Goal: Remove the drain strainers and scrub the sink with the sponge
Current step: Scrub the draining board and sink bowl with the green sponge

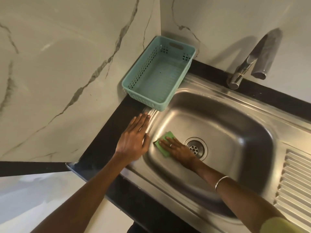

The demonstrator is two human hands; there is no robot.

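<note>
Stainless steel makes up the sink [232,118], a single rounded basin with a ribbed draining board [296,180] on its right side, set into a black tabletop [107,132]. Pale marble-patterned walls [58,64] with grey veins meet in a corner behind it.

In that corner a teal perforated basket [170,89] stands partly on the tabletop and partly on the sink's back-left rim, its near corner overhanging the basin. A chrome tap [249,64] rises from the rim at the back right, its spout curving down toward the basin. The round drain [196,148] sits in the basin floor; a holed plate shows inside it, though motion blur makes it hard to say whether this is a removable strainer.

The left hand [134,137] lies flat, palm down, fingers straight and together, on the sink's left rim just beside the tabletop. The right hand [176,148] reaches into the basin and presses a green sponge [164,143] against the basin floor with extended fingers, just left of the drain. A ring shows on one finger, and a thin bangle [221,182] circles the right forearm.
</note>
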